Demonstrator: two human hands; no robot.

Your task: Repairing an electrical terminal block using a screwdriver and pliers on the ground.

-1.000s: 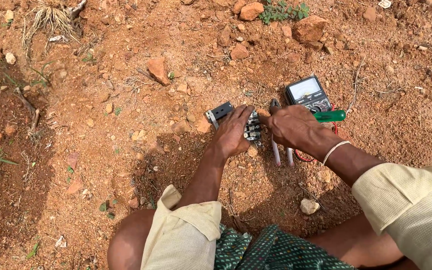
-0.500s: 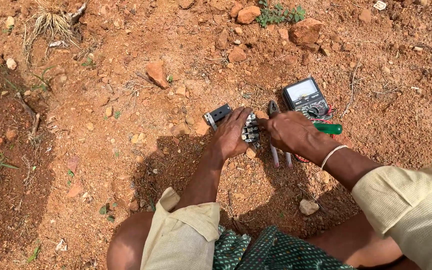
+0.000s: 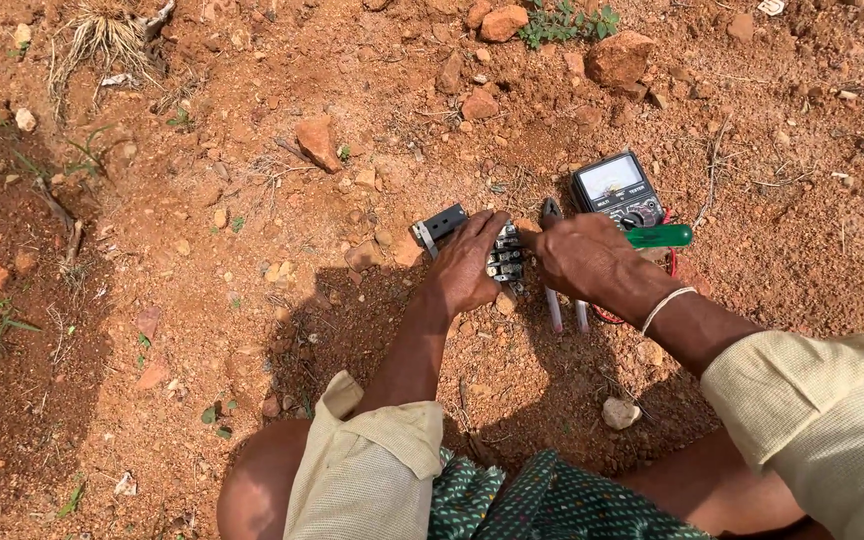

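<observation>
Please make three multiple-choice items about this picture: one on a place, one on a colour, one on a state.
1. Where does the meter lie?
A. on the bare ground beyond the right hand
B. on the person's lap
C. on a table

2. What colour is the handle beside the meter?
A. yellow
B. green
C. white

3. What is the left hand doing?
A. hanging in the air
B. holding a stone
C. resting on the small block of metal contacts

Answers: 1 A, the meter sits on red soil just past the right hand. 2 B, the handle is bright green. 3 C, the fingers lie across the block on the ground.
</observation>
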